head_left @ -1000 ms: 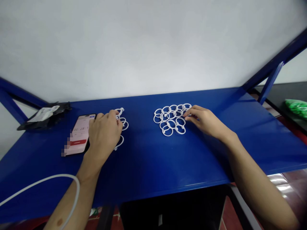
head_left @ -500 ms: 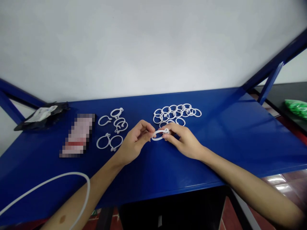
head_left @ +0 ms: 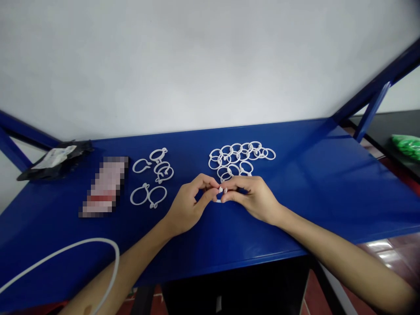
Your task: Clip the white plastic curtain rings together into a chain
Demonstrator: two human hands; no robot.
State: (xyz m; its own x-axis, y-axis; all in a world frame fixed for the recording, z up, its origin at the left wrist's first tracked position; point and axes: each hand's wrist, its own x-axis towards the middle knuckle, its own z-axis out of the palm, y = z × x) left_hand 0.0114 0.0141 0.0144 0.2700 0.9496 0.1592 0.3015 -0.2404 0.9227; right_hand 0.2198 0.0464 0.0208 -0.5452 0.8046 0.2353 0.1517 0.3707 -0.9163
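Observation:
A white plastic curtain ring (head_left: 218, 201) is pinched between both hands over the middle of the blue table. My left hand (head_left: 193, 203) closes thumb and fingers on its left side, while my right hand (head_left: 252, 197) grips the right side. Two small knobbed ends show between the fingertips with a narrow gap; the fingers hide most of the ring. Just beyond my hands lies a cluster of overlapping white rings (head_left: 236, 153), seemingly linked. To the left are several separate rings (head_left: 157, 194), some with open ends.
On the blue table (head_left: 203, 245) a phone-like slab with a blurred face (head_left: 105, 183) lies at left, beside a black plastic package (head_left: 57, 159). A white cable (head_left: 82, 240) loops over my left forearm. Blue frame bars (head_left: 374, 109) rise at both sides. Green material (head_left: 408, 146) sits far right.
The ring has been turned in my fingers, and its knobbed ends now show apart between the fingertips. Both hands have come closer together and slightly lower.

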